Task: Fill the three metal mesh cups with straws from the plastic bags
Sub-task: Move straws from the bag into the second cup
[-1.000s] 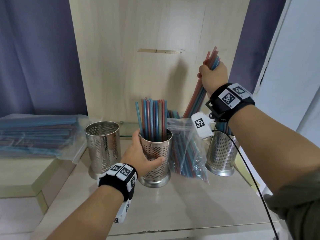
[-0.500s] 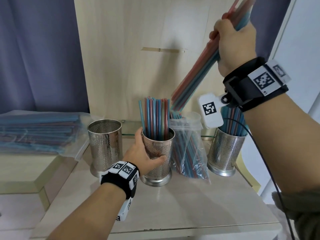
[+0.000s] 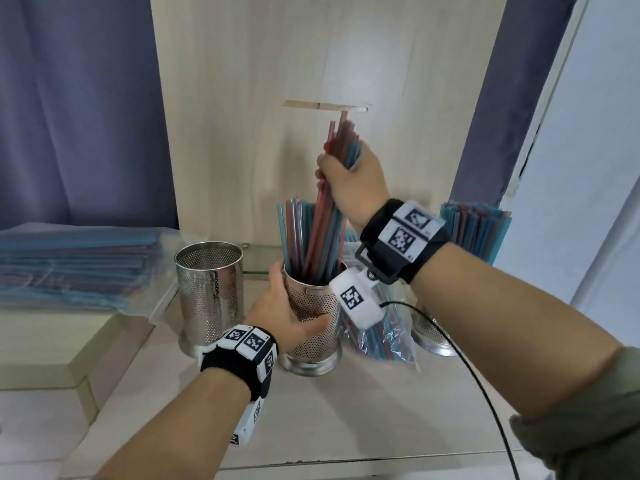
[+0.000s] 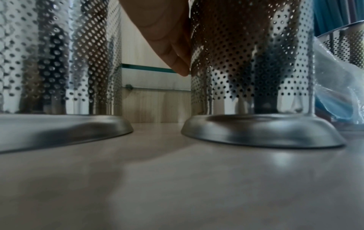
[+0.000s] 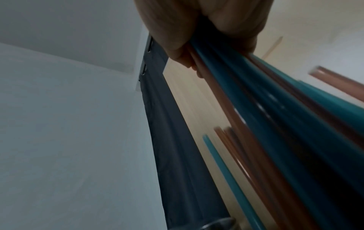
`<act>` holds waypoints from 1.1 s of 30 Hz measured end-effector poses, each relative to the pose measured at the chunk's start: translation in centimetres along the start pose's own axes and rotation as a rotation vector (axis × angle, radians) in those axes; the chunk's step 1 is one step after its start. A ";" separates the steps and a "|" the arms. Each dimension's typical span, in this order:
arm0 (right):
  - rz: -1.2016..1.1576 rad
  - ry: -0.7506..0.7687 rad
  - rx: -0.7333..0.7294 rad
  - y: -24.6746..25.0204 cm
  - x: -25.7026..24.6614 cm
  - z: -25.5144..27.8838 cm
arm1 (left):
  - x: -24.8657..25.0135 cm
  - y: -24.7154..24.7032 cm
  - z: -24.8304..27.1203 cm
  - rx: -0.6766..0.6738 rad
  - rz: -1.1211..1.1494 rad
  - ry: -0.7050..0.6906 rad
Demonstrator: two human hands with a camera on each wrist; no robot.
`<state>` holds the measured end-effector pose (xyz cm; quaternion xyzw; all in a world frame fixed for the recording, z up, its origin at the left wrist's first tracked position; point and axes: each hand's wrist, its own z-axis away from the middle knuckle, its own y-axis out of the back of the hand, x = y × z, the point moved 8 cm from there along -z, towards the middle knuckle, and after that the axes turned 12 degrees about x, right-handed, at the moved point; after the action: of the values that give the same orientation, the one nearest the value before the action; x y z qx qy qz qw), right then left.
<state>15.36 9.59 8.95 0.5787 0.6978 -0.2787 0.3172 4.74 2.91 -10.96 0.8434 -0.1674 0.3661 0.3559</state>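
The right hand (image 3: 349,178) is clamped on a bundle of straws (image 3: 341,140) entering the middle cup (image 3: 311,320); the left hand (image 3: 280,313) grips this cup. Better lower straight, then release slowly.

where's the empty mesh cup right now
In the head view the empty mesh cup stands left of the middle cup, beside the left hand.

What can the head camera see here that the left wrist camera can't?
Only the head view shows the right hand gripping a straw bundle whose lower ends enter the middle cup, the cup tops, and the bagged straws at left. Only the left wrist view shows the cup bases on the shelf from low down. Both show the left hand holding the middle cup, and the empty cup beside it.
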 end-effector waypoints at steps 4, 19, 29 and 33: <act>0.112 -0.016 0.002 -0.8 2.8 1.9 | 0.0 0.0 0.1 -0.005 0.004 0.003; 0.258 0.072 -0.026 -0.6 4.8 4.6 | 0.5 0.2 0.2 0.018 0.018 -0.050; 0.751 0.425 -0.192 -0.8 3.2 1.9 | 0.7 0.2 0.1 0.017 0.024 -0.062; 0.756 0.432 -0.523 -2.2 3.9 2.4 | 0.7 0.2 0.1 0.019 0.031 -0.071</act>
<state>13.02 9.84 4.43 0.7362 0.5358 0.1656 0.3788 5.16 2.69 -10.41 0.8565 -0.1893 0.3429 0.3362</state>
